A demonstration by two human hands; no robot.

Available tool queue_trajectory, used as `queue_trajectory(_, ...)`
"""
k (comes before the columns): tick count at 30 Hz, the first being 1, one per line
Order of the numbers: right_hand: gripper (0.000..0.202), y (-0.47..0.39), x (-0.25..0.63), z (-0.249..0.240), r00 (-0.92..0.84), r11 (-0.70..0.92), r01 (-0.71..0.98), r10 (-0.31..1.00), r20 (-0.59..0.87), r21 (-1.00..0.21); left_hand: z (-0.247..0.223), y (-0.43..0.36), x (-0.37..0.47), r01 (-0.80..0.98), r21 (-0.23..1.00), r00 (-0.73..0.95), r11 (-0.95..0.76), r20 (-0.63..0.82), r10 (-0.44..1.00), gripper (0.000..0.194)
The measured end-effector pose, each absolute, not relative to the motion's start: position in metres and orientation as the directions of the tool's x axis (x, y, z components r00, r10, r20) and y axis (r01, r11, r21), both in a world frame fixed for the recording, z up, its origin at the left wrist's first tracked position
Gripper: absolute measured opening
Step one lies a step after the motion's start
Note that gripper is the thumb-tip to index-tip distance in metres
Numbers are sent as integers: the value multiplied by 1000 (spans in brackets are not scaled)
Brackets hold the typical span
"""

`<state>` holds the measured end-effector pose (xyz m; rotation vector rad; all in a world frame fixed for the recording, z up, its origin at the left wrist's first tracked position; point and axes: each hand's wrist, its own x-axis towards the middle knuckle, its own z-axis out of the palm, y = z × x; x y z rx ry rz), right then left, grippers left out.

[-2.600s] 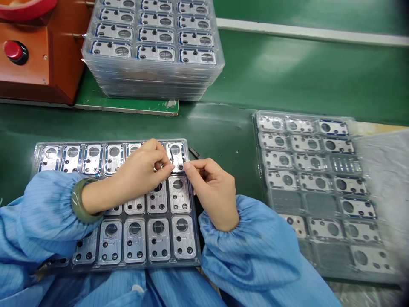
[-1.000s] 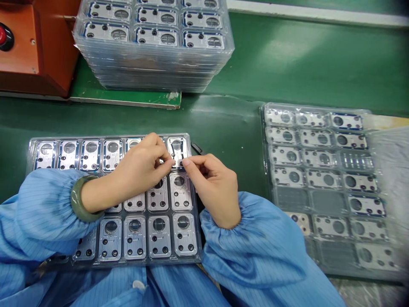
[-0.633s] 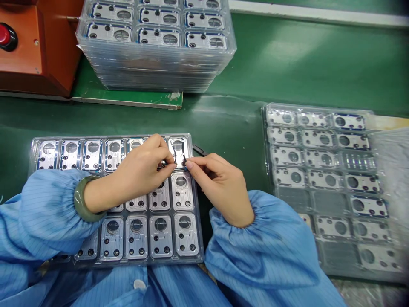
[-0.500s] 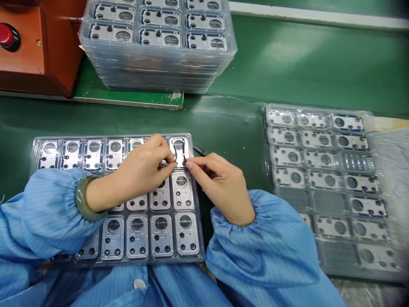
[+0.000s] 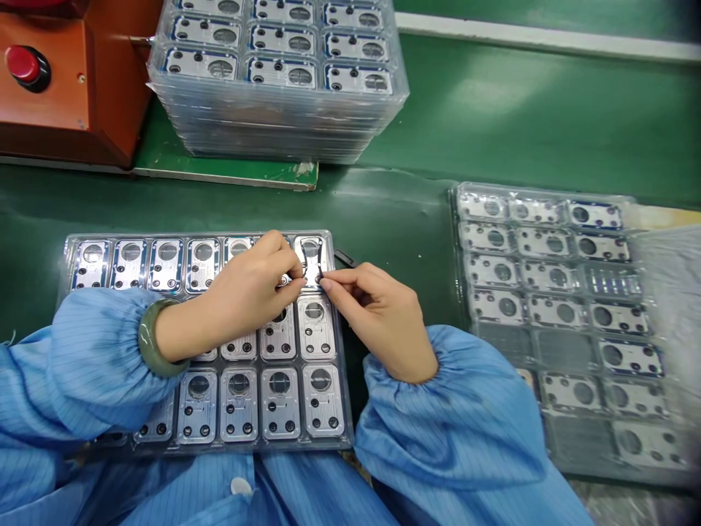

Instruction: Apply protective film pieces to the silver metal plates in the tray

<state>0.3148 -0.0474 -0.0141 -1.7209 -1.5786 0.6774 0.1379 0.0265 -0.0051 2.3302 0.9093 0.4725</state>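
Note:
A clear plastic tray [image 5: 350, 409] holds rows of silver metal plates, each with a large round window and small dark round holes. Over the plate at its upper right corner [image 5: 314, 256], a thin black strip [image 5: 320, 256] bends in a narrow loop shape. My left hand [image 5: 263, 274], a green bangle at its wrist, is closed in a pinch at the strip's left end. My right hand [image 5: 377, 307] pinches its other end at the tray's right edge. The fingertips hide the exact ends.
A small black flat piece [image 5: 344, 257] lies beside the tray. Behind stands a tall stack of filled trays [image 5: 279, 120], left of it an orange machine [image 5: 60, 80] with a red button [image 5: 23, 64]. Another tray of plates [image 5: 534, 347] lies to the right, beside clear plastic wrapping [image 5: 676, 292].
The whole view has shifted slightly, so things sit a little further right and lower. Both hands keep nearly the same pinch over the corner plate.

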Motion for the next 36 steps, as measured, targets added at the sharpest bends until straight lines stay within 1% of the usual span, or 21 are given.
queue_trajectory(5,10,-46,317,-15,88,17,653,991,98,-758,-6,27,138,506,593,720,-626,109,685,5)
queue_trajectory(9,12,-45,317,-17,103,-35,685,993,50,-728,-7,27,139,544,543,719,-640,92,689,7)
queue_trajectory(12,12,-46,317,-18,117,-51,675,992,39,-736,-8,28,140,560,546,705,-623,80,705,8)
queue_trajectory(17,14,-46,315,-17,165,-19,558,982,89,-830,-9,27,139,536,603,689,-591,92,719,3)
queue_trajectory(22,16,-50,310,-13,239,-7,402,966,97,-915,-8,26,135,416,720,659,-556,183,729,2)
queue_trajectory(26,15,-52,307,-13,320,-37,294,945,62,-955,-6,25,135,342,721,664,-603,269,698,3)
queue_trajectory(29,13,-53,305,-13,385,-23,253,920,79,-967,-4,22,135,332,717,648,-612,298,701,7)
queue_trajectory(31,11,-53,303,-13,421,13,244,900,118,-970,-2,19,136,339,751,610,-566,283,740,11)
queue_trajectory(32,11,-54,303,-13,432,34,242,891,140,-970,-2,17,136,334,788,584,-517,258,770,16)
queue_trajectory(34,11,-55,302,-13,438,63,243,883,167,-968,0,14,137,303,875,537,-378,171,826,28)
queue_trajectory(36,11,-57,301,-13,424,64,251,890,169,-966,4,13,138,251,941,537,-227,59,841,31)
